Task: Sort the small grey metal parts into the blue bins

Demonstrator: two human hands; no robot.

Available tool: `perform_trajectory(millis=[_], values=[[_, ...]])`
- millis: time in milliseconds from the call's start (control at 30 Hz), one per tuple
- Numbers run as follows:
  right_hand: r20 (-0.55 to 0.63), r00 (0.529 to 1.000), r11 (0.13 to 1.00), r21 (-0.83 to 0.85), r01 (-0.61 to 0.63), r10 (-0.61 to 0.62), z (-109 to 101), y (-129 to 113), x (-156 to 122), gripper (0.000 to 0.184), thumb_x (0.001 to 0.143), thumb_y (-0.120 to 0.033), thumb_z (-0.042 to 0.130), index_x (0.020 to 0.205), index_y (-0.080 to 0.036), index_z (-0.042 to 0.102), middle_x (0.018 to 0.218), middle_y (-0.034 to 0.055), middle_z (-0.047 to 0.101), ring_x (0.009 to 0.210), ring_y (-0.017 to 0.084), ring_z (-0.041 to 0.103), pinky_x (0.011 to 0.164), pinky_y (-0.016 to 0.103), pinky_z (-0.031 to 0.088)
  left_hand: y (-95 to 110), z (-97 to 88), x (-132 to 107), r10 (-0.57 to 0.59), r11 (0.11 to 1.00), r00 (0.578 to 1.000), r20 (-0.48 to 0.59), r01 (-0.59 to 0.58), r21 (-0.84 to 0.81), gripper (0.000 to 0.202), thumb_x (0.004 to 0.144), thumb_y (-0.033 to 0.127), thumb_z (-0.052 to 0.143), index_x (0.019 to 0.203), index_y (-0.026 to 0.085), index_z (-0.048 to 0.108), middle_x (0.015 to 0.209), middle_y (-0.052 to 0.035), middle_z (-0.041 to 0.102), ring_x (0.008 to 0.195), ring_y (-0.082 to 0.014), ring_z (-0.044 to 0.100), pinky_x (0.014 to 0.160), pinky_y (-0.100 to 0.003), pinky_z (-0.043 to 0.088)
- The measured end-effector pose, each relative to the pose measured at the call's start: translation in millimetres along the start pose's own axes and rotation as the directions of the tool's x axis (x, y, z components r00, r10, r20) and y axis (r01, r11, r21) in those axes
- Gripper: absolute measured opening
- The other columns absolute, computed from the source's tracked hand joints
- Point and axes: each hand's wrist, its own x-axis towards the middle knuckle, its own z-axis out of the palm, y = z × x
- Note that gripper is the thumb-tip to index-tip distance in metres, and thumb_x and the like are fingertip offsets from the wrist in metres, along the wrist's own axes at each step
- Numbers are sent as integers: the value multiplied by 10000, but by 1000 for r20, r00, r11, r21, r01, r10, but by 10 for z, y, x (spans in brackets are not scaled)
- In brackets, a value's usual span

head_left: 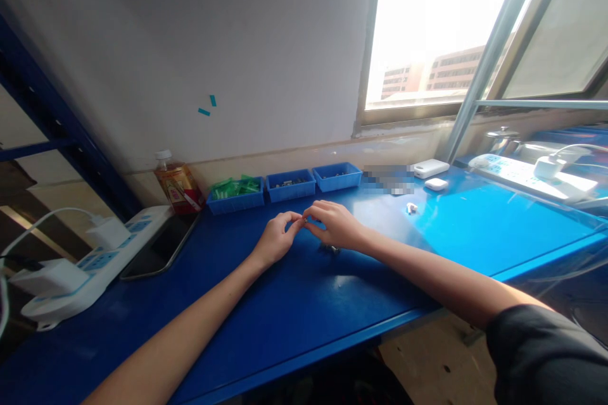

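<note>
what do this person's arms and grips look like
The right arm wears a dark, loose sleeve ending near the elbow; the left arm shows no sleeve in view. The left grip and right grip are ungloved; no watch or bracelet shows.

I can read no word, number or brand from where I work. The label [179, 190] on the bottle [173, 176] to my left is printed, but too blurred for me; the blue markings on the left power strip [102, 261] and right power strip [515, 172] are equally illegible.
</note>
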Motion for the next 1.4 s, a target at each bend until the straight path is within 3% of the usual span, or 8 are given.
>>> perform_trajectory(millis=[200,667,767,867,1000,1167,1300,1400], values=[[-80,995,998,-28,60,-62,-69,8,11,135,903,-296,521,920,-185,596,846,45,634,760,157,556,709,270,402,40,-16,-12,3,1000,1000,-4,-3,-28,363,926,402,383,840,168,646,845,-38,698,803,-188,627,763,-290,464],[-102,964,969,-57,239,-244,-157,-79,12,195,930,-306,431,917,-204,597,815,58,633,766,172,549,712,300,418,16,58,-28,76,911,992,104,-111,397,206,894,273,427,845,202,614,873,-45,652,881,-209,575,791,-334,436],[-237,964,988,-129,89,-117,-343,112,179,209,931,-316,432,946,-207,610,881,72,645,827,191,560,782,322,413,47,64,-56,132,888,981,143,-181,423,220,918,304,432,894,219,634,928,-39,652,920,-207,567,861,-368,405],[-368,915,948,-199,-249,163,-527,430,405,250,926,-303,441,1074,-174,595,977,109,642,947,237,559,865,362,396,70,68,-79,148,865,973,174,-213,454,225,926,302,426,936,233,640,948,-34,642,939,-209,561,898,-396,381],[-129,898,865,-240,-440,421,-517,674,445,336,862,-326,560,1145,-147,583,1000,124,648,935,259,585,805,346,423,72,71,-90,142,860,974,178,-210,464,229,929,300,422,965,236,638,970,-40,631,970,-214,552,912,-401,375],[290,938,981,-53,-185,192,-98,423,115,250,820,-258,612,1056,-183,642,914,61,655,823,182,615,714,252,429,65,75,-79,126,851,974,186,-203,484,206,916,297,449,969,234,638,967,-46,625,963,-217,551,898,-391,388],[304,942,989,-26,-145,146,118,257,80,181,802,-92,526,893,-158,668,920,63,655,802,157,612,712,233,430,87,61,-82,133,845,972,191,-212,490,220,927,294,427,965,227,633,961,-50,630,952,-217,559,873,-379,400],[152,988,1000,18,1,-4,-13,305,228,189,830,-105,506,931,-167,653,914,55,647,828,155,589,752,237,438,146,40,-108,228,846,934,276,-330,418,255,944,287,398,1062,227,616,1005,-56,642,977,-210,563,866,-355,406]])
